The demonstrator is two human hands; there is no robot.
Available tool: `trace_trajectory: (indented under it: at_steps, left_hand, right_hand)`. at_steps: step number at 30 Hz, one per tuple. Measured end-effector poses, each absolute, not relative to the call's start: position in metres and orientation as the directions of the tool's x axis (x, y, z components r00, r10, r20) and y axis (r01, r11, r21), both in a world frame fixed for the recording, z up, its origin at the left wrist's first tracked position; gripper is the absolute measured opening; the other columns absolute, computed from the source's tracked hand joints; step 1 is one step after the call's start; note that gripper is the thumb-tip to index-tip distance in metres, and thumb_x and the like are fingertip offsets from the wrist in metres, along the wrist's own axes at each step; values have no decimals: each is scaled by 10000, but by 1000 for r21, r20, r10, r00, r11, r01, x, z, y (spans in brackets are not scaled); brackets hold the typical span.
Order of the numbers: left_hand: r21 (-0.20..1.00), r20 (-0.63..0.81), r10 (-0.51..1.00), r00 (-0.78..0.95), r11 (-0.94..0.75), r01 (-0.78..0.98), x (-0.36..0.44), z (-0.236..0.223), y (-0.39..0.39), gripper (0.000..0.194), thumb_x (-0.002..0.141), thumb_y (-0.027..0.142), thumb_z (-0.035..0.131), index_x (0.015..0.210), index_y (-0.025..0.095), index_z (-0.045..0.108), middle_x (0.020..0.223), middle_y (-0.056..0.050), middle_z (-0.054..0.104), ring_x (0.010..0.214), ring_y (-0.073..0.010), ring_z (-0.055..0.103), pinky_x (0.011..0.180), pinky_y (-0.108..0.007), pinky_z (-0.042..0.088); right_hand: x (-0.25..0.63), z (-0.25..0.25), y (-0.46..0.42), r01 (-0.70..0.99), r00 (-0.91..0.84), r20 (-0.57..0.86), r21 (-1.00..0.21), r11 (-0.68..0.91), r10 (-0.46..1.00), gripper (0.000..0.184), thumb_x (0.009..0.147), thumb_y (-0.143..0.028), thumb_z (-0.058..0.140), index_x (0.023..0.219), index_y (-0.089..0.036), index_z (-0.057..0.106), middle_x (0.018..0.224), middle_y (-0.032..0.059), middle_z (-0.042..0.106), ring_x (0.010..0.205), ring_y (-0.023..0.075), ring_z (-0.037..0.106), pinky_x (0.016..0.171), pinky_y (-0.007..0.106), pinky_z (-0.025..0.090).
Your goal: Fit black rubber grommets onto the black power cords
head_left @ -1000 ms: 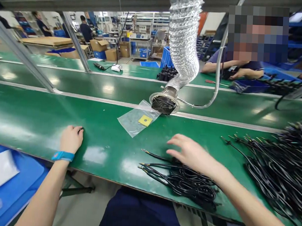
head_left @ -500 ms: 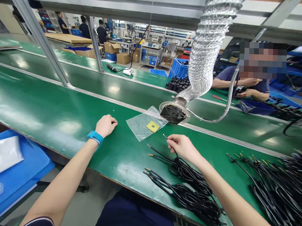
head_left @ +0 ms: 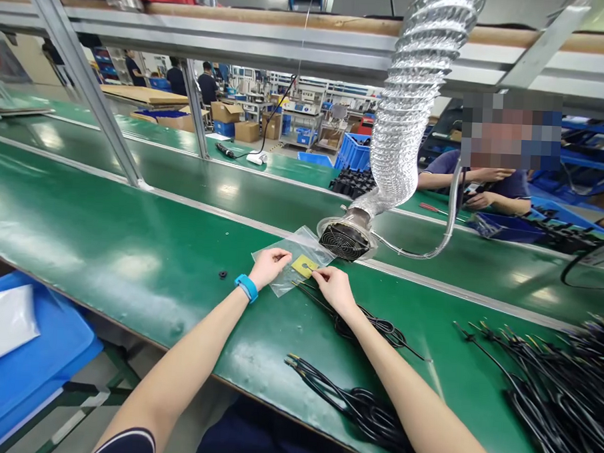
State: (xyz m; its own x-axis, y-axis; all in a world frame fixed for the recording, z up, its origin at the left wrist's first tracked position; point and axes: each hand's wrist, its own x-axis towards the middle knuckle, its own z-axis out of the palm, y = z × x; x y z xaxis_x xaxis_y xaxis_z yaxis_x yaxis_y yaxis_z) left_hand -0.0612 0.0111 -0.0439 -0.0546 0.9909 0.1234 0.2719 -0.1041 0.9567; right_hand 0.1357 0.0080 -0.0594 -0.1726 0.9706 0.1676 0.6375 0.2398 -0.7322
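My right hand pinches the end of a black cable, its tip over a yellow square pad with a dark hole in the middle. The pad lies on a clear plastic bag on the green bench. Just left of the pad, over the bag, my left hand has thumb and fingers pressed together; anything between them is hidden. A coiled black cable bundle lies under and behind my right wrist. Nearer me is a second black cable bundle with bare coloured wire ends, partly covered by my forearm.
A fume extractor hangs on a silver duct just behind the bag. A large heap of black cables lies at right. A small black ring sits left of my hand. A co-worker sits across the bench.
My left hand has moved right to the bag, and the small black ring now shows near where it was. My right hand has carried the cable end left to the yellow pad.
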Motion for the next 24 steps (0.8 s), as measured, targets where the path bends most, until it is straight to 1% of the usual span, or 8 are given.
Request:
trace_trajectory:
  at_steps: [3,5,8,11,14,18,21,24]
  left_hand:
    - [979,88,996,-23,-82,189,-58,-51,8,330,864,342,544,1002,86,701,760,-63,674,562,-116,598,531,-229,486]
    - [988,75,997,-2,-74,138,-58,-52,8,357,895,337,506,1085,86,676,837,-81,685,636,-128,647,604,-246,529]
    - [996,45,998,54,-49,69,-57,-52,6,361,859,311,607,1143,93,658,787,-67,698,674,-138,667,687,-266,551]
    - [999,-7,994,108,2,39,-54,-52,3,373,781,288,721,1099,95,685,706,-52,701,621,-137,651,659,-270,552]
    - [1000,-6,995,104,3,23,-52,-50,-1,332,729,274,770,1009,103,723,697,-49,707,595,-123,633,618,-247,539]
    - [999,-19,997,70,22,-42,-53,-49,-2,336,732,287,774,1010,105,725,714,-51,716,610,-121,642,644,-253,552]
    - [992,-49,997,65,56,-113,-54,-51,0,338,747,276,769,1026,97,708,740,-59,721,656,-132,671,685,-267,568]
    - [984,-52,996,78,65,-169,-52,-54,1,307,762,258,763,1016,98,696,788,-69,726,690,-140,690,691,-265,574]
  right_hand:
    - [139,-65,10,645,-159,195,-722,252,968,192,841,-237,595,830,-156,768,828,85,733,738,205,663,708,290,488]
    - [139,-65,9,691,-181,207,-669,275,961,172,850,-230,606,850,-167,766,844,77,732,749,199,663,708,282,483]
    - [136,-60,6,815,-277,196,-471,338,941,177,888,-213,582,872,-182,755,919,74,728,830,199,665,721,265,465]
    - [132,-53,1,880,-397,126,-231,416,909,241,941,-198,498,918,-166,735,983,97,708,888,202,661,710,254,445]
    - [130,-47,-4,880,-458,66,-105,463,886,280,950,-140,432,1014,-139,704,1052,119,680,913,206,656,704,256,437]
    - [134,-47,-9,901,-412,77,-110,419,908,289,943,-121,429,1072,-146,686,1043,114,676,906,207,655,713,264,435]
    - [139,-51,-9,923,-301,124,-211,321,946,254,961,-195,454,989,-159,703,982,95,701,879,203,662,718,264,433]
    - [142,-56,-8,898,-253,205,-315,308,946,251,965,-228,462,928,-178,705,967,73,721,861,191,666,712,253,426]
